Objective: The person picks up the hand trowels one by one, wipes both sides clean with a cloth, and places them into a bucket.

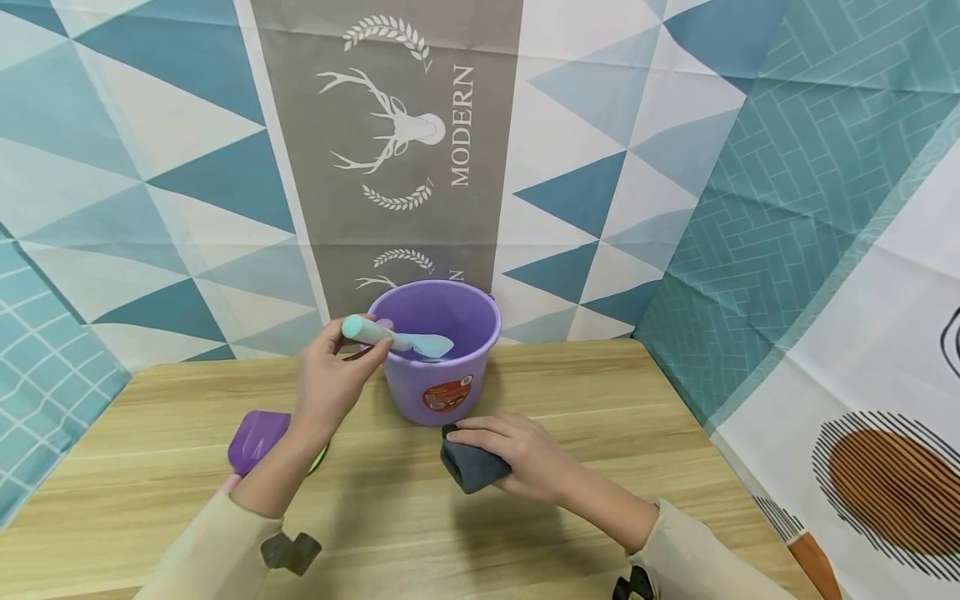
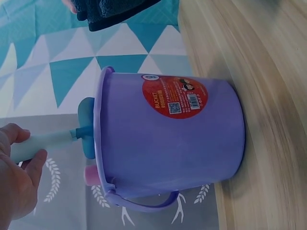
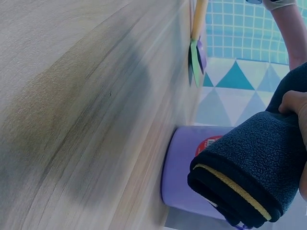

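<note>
Turquoise shovel (image 1: 431, 345), blade over mouth of purple bucket (image 1: 405, 390); left hand (image 1: 332, 375) pinches pale handle (image 2: 53, 140) between thumb and fingers; right hand (image 1: 517, 450) grips folded dark cloth (image 1: 472, 467) (soft, pliable by look); shovel likely light, stiff, smooth plastic, best held by handle

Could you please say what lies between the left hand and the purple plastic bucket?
A turquoise plastic shovel, held by the left hand, and a pink stub poking from the bucket, both in the left wrist view.
</note>
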A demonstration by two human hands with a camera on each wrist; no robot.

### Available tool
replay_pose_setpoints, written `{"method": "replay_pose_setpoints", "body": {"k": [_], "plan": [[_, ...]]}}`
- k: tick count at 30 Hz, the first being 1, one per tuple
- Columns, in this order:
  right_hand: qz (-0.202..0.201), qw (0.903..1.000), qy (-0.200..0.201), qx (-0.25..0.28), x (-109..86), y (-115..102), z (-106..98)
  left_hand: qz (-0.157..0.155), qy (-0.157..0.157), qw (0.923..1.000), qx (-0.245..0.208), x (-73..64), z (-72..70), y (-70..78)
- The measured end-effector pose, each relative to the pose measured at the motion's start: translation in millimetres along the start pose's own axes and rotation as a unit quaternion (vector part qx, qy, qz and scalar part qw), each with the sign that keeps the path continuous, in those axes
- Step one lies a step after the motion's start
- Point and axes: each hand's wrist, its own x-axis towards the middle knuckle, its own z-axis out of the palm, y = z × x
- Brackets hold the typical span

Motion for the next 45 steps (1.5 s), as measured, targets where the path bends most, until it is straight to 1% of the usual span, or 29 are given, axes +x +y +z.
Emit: {"method": "replay_pose_setpoints", "body": {"k": [6,12,18,24,27,31,35,39,45], "plan": [[-0.001,1.0000,-0.007,0.002,0.5,1,1,0.007,-0.008,0.9999,0.005,4.2,3.6,-2.7],[-0.007,0.9997,-0.017,-0.019,0.2,3,1,0.003,-0.007,0.9997,0.022,8.1,6.9,-8.7],[-0.023,0.9979,-0.033,-0.050,-0.6,6,0,-0.005,-0.002,0.9988,0.049,10.5,8.9,-14.5],[-0.023,0.9975,-0.035,-0.057,-1.6,7,1,-0.016,-0.002,0.9961,0.086,12.9,10.9,-17.9],[-0.025,0.9973,-0.032,-0.061,-2.1,8,1,-0.022,-0.011,0.9966,0.079,14.0,12.6,-19.9],[-0.027,0.9972,-0.030,-0.063,-3.1,8,1,-0.023,-0.019,0.9968,0.074,15.1,15.3,-22.4],[-0.026,0.9975,-0.031,-0.059,-4.4,9,2,-0.021,-0.023,0.9960,0.084,15.8,18.4,-23.5],[-0.023,0.9977,-0.032,-0.055,-5.1,10,2,-0.013,-0.025,0.9946,0.100,16.4,21.4,-23.8],[-0.023,0.9978,-0.033,-0.054,-6.0,11,3,-0.011,-0.026,0.9941,0.105,16.3,25.3,-24.2]]}}
